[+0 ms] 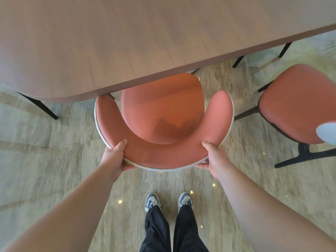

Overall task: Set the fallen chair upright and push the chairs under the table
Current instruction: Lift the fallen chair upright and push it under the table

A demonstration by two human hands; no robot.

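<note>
An orange upholstered chair (161,113) with a curved backrest and pale woven outer trim stands upright in front of me. Its seat front is tucked partly under the edge of the brown wooden table (127,42). My left hand (115,156) grips the backrest at its left rear curve, thumb on the inner orange padding. On the right rear curve, my right hand (213,157) holds the backrest the same way. A second orange chair (298,104) with dark legs stands at the right, out from the table.
Dark chair or table legs (41,105) show under the table at the left and at the upper right (285,50). My feet in blue-and-white sneakers (169,200) stand on glossy wood-look flooring behind the chair. A pale rounded object (327,133) sits at the right edge.
</note>
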